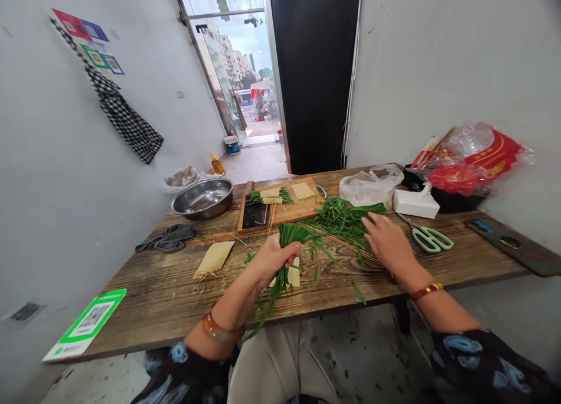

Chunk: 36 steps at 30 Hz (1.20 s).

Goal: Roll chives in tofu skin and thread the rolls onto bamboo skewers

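- Greens, long and thin, stand bunched (293, 234) in our left hand (274, 258), its fingers closed around them; the bunch is upright above the tabletop (153, 299), loose leaves trailing below our grip toward the near edge.
- Under that bunch we see part of a tan sheet (296, 273), mostly hidden by the hand and leaves.
- Our right hand (388, 240) is at the right end of a heap of cut greens (342, 217), fingers parted and slightly bent, gripping nothing that we can see; we cannot tell whether they touch the heap.
- Thin sticks (344, 240) lie slantwise between our hands, partly under the heap, with stray leaves scattered around them.
- Beyond our left hand is a wooden board (313, 208), bearing tan-wrapped bundles of greens (272, 194) with sticks poking out, and a flat tan piece (303, 190).
- Left of our left hand lies another tan packet (214, 259); farther off are a dark cloth (166, 238) and a metal basin (204, 198).
- Close by our right hand, scissors with pale green handles (432, 239) and a white tissue box (415, 204) crowd that side.
- Behind these sit a crumpled plastic bag (370, 187) and a black container (460, 200) topped with red packaging (495, 158).
- At the tabletop's far left corner from us, nearest the wall, stands a green-bordered code sign (90, 322).
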Tool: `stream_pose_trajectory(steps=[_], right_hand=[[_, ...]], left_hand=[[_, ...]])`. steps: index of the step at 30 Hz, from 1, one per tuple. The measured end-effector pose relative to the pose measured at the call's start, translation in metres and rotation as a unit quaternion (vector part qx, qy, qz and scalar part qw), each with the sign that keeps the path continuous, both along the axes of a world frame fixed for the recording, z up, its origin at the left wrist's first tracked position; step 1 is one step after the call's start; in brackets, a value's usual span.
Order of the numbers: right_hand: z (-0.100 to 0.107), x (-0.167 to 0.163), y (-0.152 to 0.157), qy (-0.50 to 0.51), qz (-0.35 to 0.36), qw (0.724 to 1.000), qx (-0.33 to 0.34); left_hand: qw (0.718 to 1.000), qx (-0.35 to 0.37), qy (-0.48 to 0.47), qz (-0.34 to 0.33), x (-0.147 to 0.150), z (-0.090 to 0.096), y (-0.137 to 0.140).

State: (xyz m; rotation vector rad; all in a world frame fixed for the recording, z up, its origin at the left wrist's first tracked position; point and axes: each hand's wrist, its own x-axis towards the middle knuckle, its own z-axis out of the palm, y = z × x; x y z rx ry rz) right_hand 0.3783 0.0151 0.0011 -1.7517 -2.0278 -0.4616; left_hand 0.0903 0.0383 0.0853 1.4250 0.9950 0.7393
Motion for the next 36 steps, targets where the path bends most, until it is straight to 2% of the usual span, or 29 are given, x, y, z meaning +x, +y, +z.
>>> stream_pose_trajectory(steps=[2, 5, 7, 9, 11, 13, 16, 18, 20, 22, 24, 26, 28, 32, 34, 36], right_hand=[[-0.006, -0.023, 0.004, -0.022, 0.086, 0.996, -0.025], [-0.023, -0.044, 0.010, -0.034, 0.205, 0.975, -0.076], [-0.035, -0.038, 0.020, -0.018, 0.217, 0.972, -0.087], [-0.044, -0.019, 0.035, -0.003, 0.197, 0.977, -0.084], [-0.051, 0.007, 0.049, 0.004, 0.172, 0.982, -0.075], [-0.054, 0.029, 0.059, 0.005, 0.140, 0.988, -0.065], [-0.053, 0.044, 0.064, -0.003, 0.086, 0.995, -0.054], [-0.050, 0.044, 0.061, -0.011, 0.056, 0.997, -0.047], [-0.046, 0.041, 0.055, -0.014, 0.035, 0.999, -0.039], [-0.041, 0.038, 0.050, -0.008, 0.022, 0.999, -0.028], [-0.037, 0.037, 0.046, 0.004, 0.012, 1.000, -0.014], [-0.034, 0.037, 0.044, 0.018, 0.005, 1.000, -0.001], [-0.033, 0.038, 0.044, 0.037, 0.000, 0.999, 0.014], [-0.030, 0.037, 0.042, 0.085, -0.010, 0.995, 0.051], [-0.026, 0.031, 0.037, 0.109, -0.002, 0.992, 0.062], [-0.022, 0.019, 0.029, 0.124, 0.029, 0.991, 0.051]], left_hand=[[0.999, -0.003, 0.015, -0.038, 0.002, 0.001, 0.004], [0.994, 0.005, 0.039, -0.098, 0.004, 0.004, 0.008], [0.989, 0.026, 0.063, -0.131, 0.006, 0.005, 0.012], [0.979, 0.063, 0.107, -0.163, 0.010, 0.005, 0.018], [0.958, 0.140, 0.171, -0.181, 0.017, 0.002, 0.026], [0.917, 0.257, 0.245, -0.181, 0.029, -0.002, 0.034], [0.818, 0.431, 0.345, -0.163, 0.056, -0.012, 0.046], [0.759, 0.503, 0.389, -0.142, 0.076, -0.021, 0.053], [0.732, 0.533, 0.405, -0.128, 0.092, -0.036, 0.057], [0.742, 0.515, 0.400, -0.156, 0.100, -0.053, 0.060], [0.772, 0.467, 0.383, -0.196, 0.097, -0.069, 0.061], [0.802, 0.442, 0.353, -0.190, 0.085, -0.079, 0.059], [0.828, 0.440, 0.316, -0.146, 0.066, -0.080, 0.055], [0.874, 0.419, 0.246, -0.020, 0.014, -0.071, 0.038], [0.875, 0.418, 0.246, 0.020, -0.013, -0.070, 0.024], [0.869, 0.416, 0.265, 0.023, -0.035, -0.072, 0.007]])
